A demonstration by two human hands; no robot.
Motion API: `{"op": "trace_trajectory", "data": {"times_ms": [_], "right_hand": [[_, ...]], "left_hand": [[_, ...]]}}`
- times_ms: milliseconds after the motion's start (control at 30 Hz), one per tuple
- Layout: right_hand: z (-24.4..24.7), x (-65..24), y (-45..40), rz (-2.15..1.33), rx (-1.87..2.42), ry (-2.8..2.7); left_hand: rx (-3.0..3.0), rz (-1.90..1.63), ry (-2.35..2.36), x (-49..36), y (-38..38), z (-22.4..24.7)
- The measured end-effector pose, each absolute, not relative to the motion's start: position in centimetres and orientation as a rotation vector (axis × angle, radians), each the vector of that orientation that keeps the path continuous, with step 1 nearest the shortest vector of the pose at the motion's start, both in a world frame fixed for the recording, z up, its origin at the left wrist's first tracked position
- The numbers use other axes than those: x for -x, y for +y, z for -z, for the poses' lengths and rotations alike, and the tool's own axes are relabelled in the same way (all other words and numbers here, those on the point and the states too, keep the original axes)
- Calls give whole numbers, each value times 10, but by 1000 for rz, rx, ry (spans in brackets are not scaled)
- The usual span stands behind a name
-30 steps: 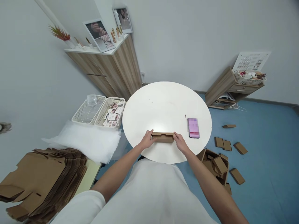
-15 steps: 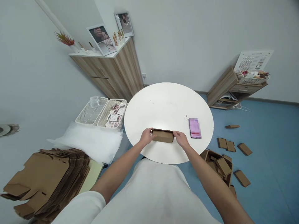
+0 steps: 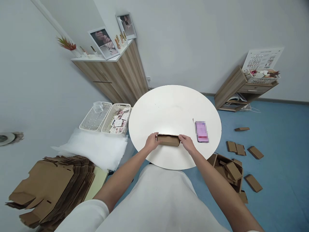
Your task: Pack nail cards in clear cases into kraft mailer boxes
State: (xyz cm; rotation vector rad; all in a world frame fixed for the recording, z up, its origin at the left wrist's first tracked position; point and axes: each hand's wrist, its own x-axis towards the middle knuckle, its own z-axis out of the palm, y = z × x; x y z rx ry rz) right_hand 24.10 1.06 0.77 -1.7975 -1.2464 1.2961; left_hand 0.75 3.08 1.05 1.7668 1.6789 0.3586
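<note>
Surface materials and finish: cardboard, plastic, wood grain, cloth.
Hand-held carton [image 3: 168, 140]: cardboard, matt, smooth-faced. Stacked carton blanks [image 3: 50, 177]: matt cardboard, ragged along the stacked edges. Round tabletop [image 3: 169, 111]: smooth, faintly glossy. 2 baskets [image 3: 126, 127]: perforated plastic. Packing sheets [image 3: 96, 145]: thin, translucent, plastic-like. Tall cabinet [image 3: 129, 72]: wood-grain sides, smooth top. Floor [image 3: 277, 145]: smooth, low sheen. T-shirt [image 3: 161, 199]: matt cloth.

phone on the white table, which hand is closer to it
Right. The right hand is left of the phone, apart from it, at the right end of the box. The left hand is farther left, at the box's other end.
</note>
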Motion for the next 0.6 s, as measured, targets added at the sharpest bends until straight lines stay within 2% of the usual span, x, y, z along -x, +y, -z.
{"op": "trace_trajectory", "data": {"times_ms": [300, 600], "right_hand": [[8, -238, -6, -1350, 1753, -1090], [17, -231, -22, -1350, 1639, -1000]], "left_hand": [[-1668, -508, 1642, 0, 15, -13], [-1402, -457, 1527, 5, 12, 5]]}}
